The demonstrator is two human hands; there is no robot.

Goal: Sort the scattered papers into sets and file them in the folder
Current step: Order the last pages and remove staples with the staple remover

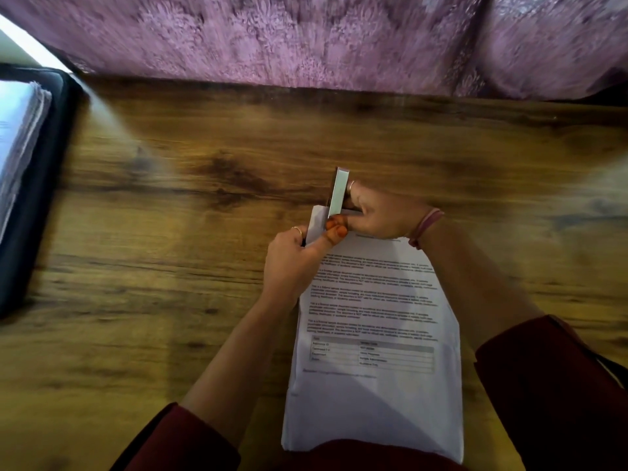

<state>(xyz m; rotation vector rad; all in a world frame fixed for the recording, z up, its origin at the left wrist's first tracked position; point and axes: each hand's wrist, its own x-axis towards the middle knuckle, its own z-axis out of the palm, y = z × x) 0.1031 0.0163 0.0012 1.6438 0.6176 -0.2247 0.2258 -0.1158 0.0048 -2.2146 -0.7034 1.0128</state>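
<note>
The stack of printed papers (377, 334) lies on the wooden table (170, 232), near its front edge and a little right of the middle, with the long side going away from the person. Its top left corner is lifted from the table. The left hand (292, 263) pinches this corner: the thumb lies on top of the sheets and the other fingers are curled below. This hand wears a thin ring, and its forearm comes up from a dark red sleeve (176, 443).

The right hand (380, 212) grips a silver stapler (338, 195) and holds it nearly upright at the same corner, so that the lower end of the stapler meets the lifted paper. The fingers are wrapped around its body. The fingertips carry an orange stain, and there is a ring on one finger and a pink band on the wrist. The picture is blurred here, so I cannot tell if the stapler is pressed closed on the sheets.

At the left edge, well apart from the stack, an open black folder (34, 198) lies on the table. It contains a thick pile of white sheets (17, 130).

The top page has paragraphs of small text and a small table with grey lines near the bottom; the words are too blurred to read. The table has a brown wood grain with dark knots. Behind its far edge hangs a pink fabric (306, 39) with a soft, patterned surface.
</note>
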